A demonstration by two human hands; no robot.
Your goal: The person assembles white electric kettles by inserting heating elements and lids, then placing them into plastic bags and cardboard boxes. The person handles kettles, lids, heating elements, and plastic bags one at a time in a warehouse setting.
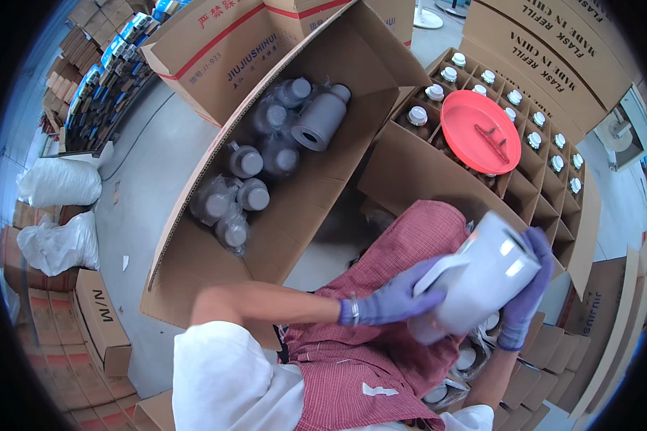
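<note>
I hold the white jug [485,276] tilted between my gloves, left hand [397,294] at its handle [442,266], right hand [530,291] curved around its right side. Ahead of both sits a red dish [466,122].

A glossy, pale flask [485,276], slightly blurred, is held aslant between the left hand [399,296] and the right hand [530,287]. Its wide end, where a dark opening is partly seen, is turned to the upper right. A curved handle [442,268] is set beside the left fingers.
</note>
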